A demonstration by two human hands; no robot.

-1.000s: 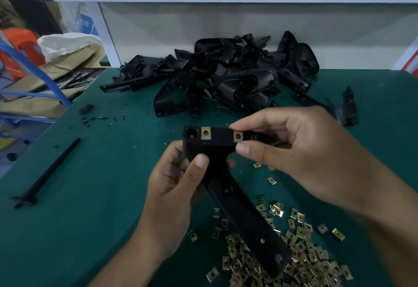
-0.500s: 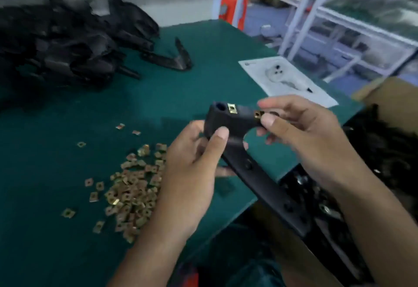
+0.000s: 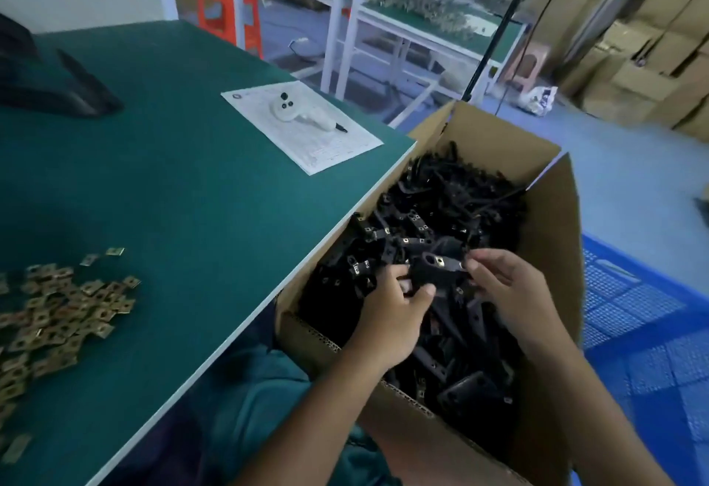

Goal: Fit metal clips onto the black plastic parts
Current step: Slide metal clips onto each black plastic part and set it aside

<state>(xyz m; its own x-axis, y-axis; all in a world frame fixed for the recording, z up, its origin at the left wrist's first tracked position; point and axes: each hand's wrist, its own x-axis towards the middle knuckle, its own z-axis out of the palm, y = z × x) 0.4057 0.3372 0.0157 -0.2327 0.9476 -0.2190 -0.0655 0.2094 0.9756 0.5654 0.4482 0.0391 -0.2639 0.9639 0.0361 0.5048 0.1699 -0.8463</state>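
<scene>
Over an open cardboard box [image 3: 548,255] to the right of the table, both my hands hold one black plastic part [image 3: 435,269] with brass clips fitted on its top. My left hand [image 3: 391,313] grips its left end with curled fingers and thumb. My right hand [image 3: 506,290] pinches its right end. The box is full of several black parts that carry clips [image 3: 429,217]. A heap of loose brass metal clips [image 3: 53,313] lies on the green table [image 3: 192,186] at the left.
A white paper sheet [image 3: 303,129] with a white part on it lies near the table's right corner. Black unfitted parts [image 3: 57,83] sit at the far left. A blue crate [image 3: 644,351] stands right of the box. White shelving and an orange stool stand behind.
My view and both hands have swung right, from above the table to over the cardboard box. The clipped black part moved with them and now sits low among the parts in the box.
</scene>
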